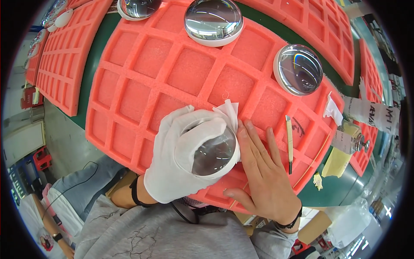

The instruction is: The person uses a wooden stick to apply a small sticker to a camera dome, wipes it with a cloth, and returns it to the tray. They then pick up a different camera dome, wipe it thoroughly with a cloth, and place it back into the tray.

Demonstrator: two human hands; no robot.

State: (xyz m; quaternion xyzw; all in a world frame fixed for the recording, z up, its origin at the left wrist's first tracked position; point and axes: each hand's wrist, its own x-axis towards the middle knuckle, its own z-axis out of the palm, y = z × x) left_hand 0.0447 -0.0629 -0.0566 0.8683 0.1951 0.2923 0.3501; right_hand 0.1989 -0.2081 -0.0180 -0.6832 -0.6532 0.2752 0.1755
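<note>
My left hand (174,151), in a white glove, is wrapped around a clear domed glass lens (214,154) above the near middle of a pink foam tray (202,101). My right hand (266,181) is bare, its fingers stretched out and its thumb apart. Its index finger lies along the right side of the lens, against a white wipe (230,111) that sticks up between the lens and the fingers. How far the wipe goes around the rim is hidden. Right of my fingers, a slim tool with a pale handle (289,144) lies on the tray.
More domed lenses rest on the tray's far side: one at centre (213,23), one at right (298,70), one at far left (139,7). A glass bottle with a metal cap (350,139) and yellow paper (337,162) are at right. Another person's arm (49,220) shows at lower left.
</note>
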